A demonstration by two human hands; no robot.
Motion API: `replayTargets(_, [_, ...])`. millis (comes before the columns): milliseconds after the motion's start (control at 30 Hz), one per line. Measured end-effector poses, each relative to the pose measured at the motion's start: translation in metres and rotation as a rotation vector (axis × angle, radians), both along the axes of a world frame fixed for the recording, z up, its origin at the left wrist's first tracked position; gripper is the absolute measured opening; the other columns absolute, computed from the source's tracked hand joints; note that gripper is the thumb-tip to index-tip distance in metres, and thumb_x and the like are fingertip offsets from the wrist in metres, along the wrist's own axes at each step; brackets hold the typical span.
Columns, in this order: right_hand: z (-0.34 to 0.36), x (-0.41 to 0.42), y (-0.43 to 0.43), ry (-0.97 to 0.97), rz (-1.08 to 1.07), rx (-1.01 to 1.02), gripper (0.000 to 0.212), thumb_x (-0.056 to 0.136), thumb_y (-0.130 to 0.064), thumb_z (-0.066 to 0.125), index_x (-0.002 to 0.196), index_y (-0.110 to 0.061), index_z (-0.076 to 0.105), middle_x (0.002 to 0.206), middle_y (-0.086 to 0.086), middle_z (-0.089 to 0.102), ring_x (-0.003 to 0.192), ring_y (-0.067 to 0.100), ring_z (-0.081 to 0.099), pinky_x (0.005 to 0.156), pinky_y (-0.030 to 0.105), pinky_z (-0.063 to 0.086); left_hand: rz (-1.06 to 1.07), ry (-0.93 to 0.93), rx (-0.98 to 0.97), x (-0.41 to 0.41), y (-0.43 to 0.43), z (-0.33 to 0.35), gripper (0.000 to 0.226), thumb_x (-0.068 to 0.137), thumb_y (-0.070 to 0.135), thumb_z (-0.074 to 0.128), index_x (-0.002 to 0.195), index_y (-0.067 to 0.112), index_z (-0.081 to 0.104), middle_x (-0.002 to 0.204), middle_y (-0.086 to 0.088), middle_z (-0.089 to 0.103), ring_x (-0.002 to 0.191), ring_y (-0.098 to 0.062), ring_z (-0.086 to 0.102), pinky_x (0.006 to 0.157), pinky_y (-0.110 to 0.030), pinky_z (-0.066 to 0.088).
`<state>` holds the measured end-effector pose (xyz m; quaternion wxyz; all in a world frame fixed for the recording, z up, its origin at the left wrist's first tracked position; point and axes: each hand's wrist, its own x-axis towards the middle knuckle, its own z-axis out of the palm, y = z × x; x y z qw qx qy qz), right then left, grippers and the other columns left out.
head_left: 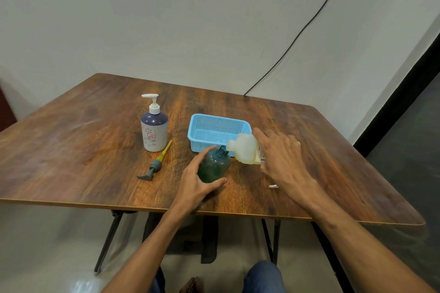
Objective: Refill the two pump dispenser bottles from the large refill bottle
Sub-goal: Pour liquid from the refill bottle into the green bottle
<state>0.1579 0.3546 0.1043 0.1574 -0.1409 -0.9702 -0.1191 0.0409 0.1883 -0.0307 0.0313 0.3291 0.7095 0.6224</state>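
My left hand (197,181) grips the green dispenser bottle (215,165), which stands upright on the table with its neck uncapped. My right hand (281,157) holds the large translucent refill bottle (245,147) tipped on its side, its mouth right at the green bottle's neck. The green bottle's grey pump head (154,165) with a yellow tube lies on the table to the left. A second dispenser bottle (154,131), white with a dark top and a white pump screwed on, stands upright further left.
A light blue plastic basket (197,132) sits just behind the two bottles. A small white cap (273,186) lies partly hidden under my right wrist. The wooden table (71,150) ends close to me; a black cable (297,35) hangs down the wall.
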Motion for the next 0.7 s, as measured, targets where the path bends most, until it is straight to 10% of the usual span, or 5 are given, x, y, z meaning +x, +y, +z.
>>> replayTargets(700, [0.0042, 0.0019, -0.0020, -0.022, -0.001, 0.014, 0.080, 0.078, -0.030, 0.078, 0.145, -0.023, 0.035, 0.128, 0.006, 0.058, 0.115, 0.027, 0.057, 0.094, 0.043, 0.042, -0.005, -0.002, -0.002, 0.0003, -0.0005, 0.0007, 0.087, 0.072, 0.028, 0.092, 0.133, 0.061, 0.040, 0.142, 0.022, 0.050, 0.131, 0.003, 0.047, 0.105, -0.015, 0.039])
